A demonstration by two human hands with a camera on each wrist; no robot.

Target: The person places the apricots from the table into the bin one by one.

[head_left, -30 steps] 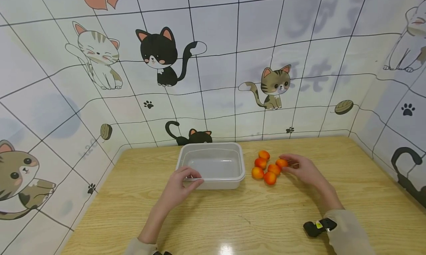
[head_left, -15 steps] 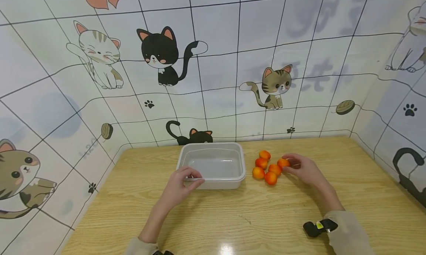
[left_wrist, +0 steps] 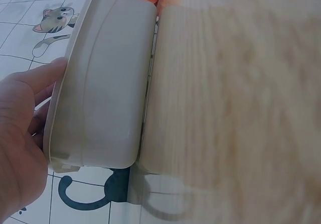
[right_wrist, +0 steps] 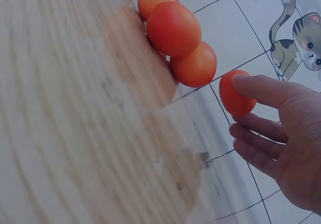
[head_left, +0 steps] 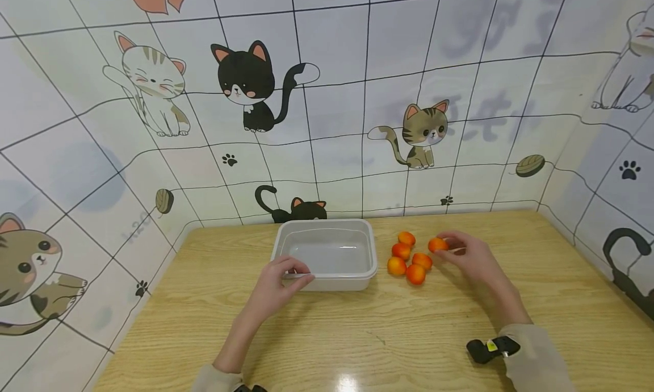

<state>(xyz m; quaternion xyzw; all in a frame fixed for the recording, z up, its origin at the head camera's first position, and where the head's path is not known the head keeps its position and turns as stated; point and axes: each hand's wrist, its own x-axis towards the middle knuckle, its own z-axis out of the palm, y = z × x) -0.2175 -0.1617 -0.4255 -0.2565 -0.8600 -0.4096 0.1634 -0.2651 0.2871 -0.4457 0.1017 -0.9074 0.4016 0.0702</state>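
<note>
A white plastic box (head_left: 337, 284) stands on the table, its inside bare. My left hand (head_left: 278, 281) pinches the box's near rim at its left corner; in the left wrist view the thumb lies along the rim of the tilted-looking box (left_wrist: 105, 83). To the right of the box, my right hand (head_left: 470, 255) holds a small orange-red tomato (head_left: 437, 245) between thumb and fingers. In the right wrist view that tomato (right_wrist: 235, 92) is apart from the others and off the tabletop. Several more tomatoes (head_left: 416, 274) lie in a cluster between box and right hand.
The wooden table (head_left: 327, 335) meets a cloth backdrop (head_left: 337, 108) printed with cats and grid lines right behind the box. A black strap device (head_left: 490, 349) sits on the right wrist.
My right hand has lifted the tomato slightly and drawn it up and right, away from the cluster. The left hand and the box have kept their place.
</note>
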